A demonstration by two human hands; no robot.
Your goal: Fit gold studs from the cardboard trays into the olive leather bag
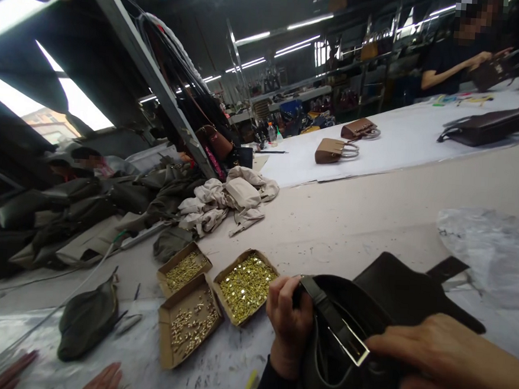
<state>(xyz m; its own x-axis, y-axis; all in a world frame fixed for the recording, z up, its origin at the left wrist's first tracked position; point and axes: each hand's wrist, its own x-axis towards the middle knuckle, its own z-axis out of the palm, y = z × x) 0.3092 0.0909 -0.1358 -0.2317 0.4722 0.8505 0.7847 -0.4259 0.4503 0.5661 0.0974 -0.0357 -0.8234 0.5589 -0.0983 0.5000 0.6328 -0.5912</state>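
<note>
A dark olive leather handbag [350, 301] stands at the lower right with its mouth open and its flap [413, 288] folded back. My left hand [289, 324] is closed round the bag's left rim, by a strap that runs across the opening. On that strap sits a gold rectangular buckle [359, 351]. My right hand [438, 361] reaches in from the right, a fingertip touching the end of the buckle. Its other fingers are bent against the bag, blurred and partly hidden.
Cardboard trays hold small metal parts: gold studs [247, 282], brass pieces [192, 326]. Another person's hands [103, 380] rest at lower left near a dark pouch [88, 319]. Beige cloth [237, 196], brown handbags [330, 151] and clear plastic [490, 252] lie on the table. A co-worker [455, 66] handles a bag.
</note>
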